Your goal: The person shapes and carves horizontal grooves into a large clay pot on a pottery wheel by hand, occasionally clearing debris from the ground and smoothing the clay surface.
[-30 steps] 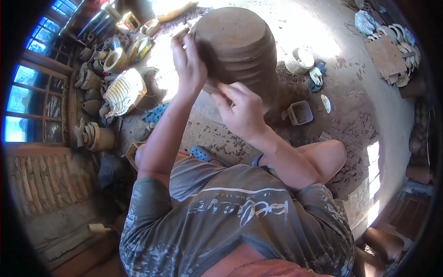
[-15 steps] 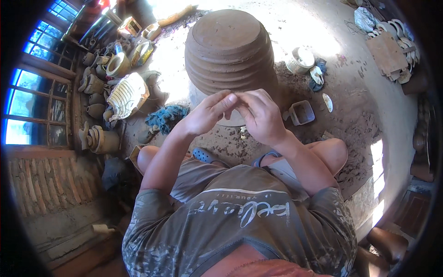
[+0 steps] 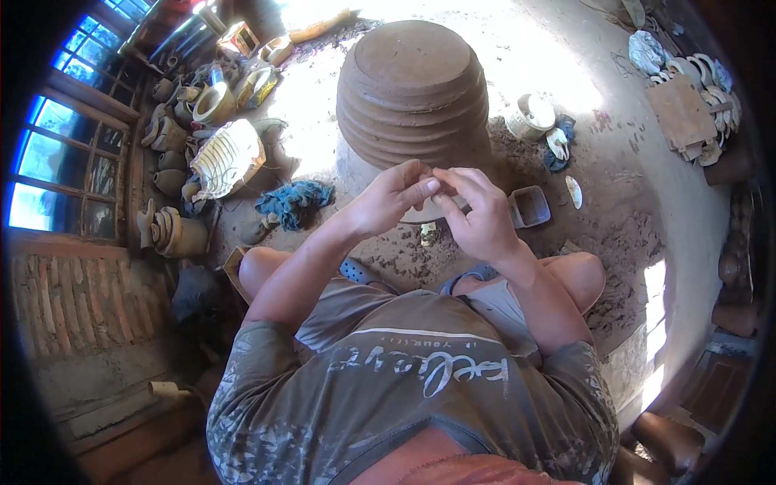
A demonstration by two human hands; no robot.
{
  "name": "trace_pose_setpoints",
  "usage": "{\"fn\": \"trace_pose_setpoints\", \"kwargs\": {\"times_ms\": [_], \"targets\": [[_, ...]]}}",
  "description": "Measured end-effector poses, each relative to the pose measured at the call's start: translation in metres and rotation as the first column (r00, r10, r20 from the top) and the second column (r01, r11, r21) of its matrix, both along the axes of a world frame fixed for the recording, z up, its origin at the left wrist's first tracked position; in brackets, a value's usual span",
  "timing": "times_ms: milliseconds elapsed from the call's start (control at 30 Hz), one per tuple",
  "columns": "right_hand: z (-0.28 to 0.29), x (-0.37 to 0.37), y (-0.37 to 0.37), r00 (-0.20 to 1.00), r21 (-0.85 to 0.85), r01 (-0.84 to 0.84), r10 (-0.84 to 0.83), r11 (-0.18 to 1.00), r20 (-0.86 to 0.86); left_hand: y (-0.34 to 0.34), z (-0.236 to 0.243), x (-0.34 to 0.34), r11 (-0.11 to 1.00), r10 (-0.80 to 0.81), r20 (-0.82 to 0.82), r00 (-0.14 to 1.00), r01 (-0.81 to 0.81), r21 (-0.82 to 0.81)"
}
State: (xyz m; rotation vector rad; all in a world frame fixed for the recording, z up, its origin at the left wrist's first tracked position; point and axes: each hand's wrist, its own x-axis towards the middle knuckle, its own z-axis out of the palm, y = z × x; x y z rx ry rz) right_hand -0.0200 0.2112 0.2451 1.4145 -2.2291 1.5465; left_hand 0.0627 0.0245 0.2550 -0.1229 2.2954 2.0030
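A large brown, ridged clay vessel with a flat top (image 3: 414, 97) stands on a round pale base (image 3: 356, 166) in front of my crossed legs. My left hand (image 3: 396, 198) and my right hand (image 3: 477, 210) meet just in front of the vessel's lower part, fingertips together with fingers curled. What is between the fingers, if anything, is too small and hidden to make out. A small clear plastic container (image 3: 531, 206) sits on the floor right of my right hand, and a crumpled teal cloth (image 3: 291, 202) lies to the left.
Pots and bowls (image 3: 170, 162) crowd the window wall at left, beside a white ribbed mould (image 3: 226, 158). At right are a white bucket (image 3: 525, 117), flat boards (image 3: 679, 121) with curved pieces, and brown pots (image 3: 671, 444) low down. Loose clay litters the floor (image 3: 606, 234).
A second ago both hands were on the vessel's left side. They have since come down and toward each other, meeting at fingertips in front of it, where they stay.
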Motion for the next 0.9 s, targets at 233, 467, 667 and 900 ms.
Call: {"fn": "trace_pose_setpoints", "kwargs": {"times_ms": [233, 467, 667, 900], "targets": [[0.0, -0.009, 0.002, 0.995, 0.04, -0.029, 0.032, 0.999, -0.091, -0.002, -0.02, -0.004, 0.999, -0.039, -0.022, 0.999, 0.039, 0.003], [0.006, -0.022, 0.0, 0.983, -0.072, 0.146, -0.153, 0.987, -0.1, -0.012, -0.006, -0.01, 0.966, 0.194, -0.031, 0.98, -0.186, 0.179], [0.023, -0.053, -0.028, 0.967, -0.179, 0.238, -0.25, 0.955, -0.048, -0.064, 0.032, -0.074, 0.56, 0.572, -0.752, 0.329, -0.826, 0.065], [0.026, -0.061, -0.045, 0.966, -0.049, 0.247, -0.242, 0.968, 0.091, -0.081, 0.025, -0.118, 0.545, 0.63, -0.582, 0.515, -0.826, -0.141]]}}
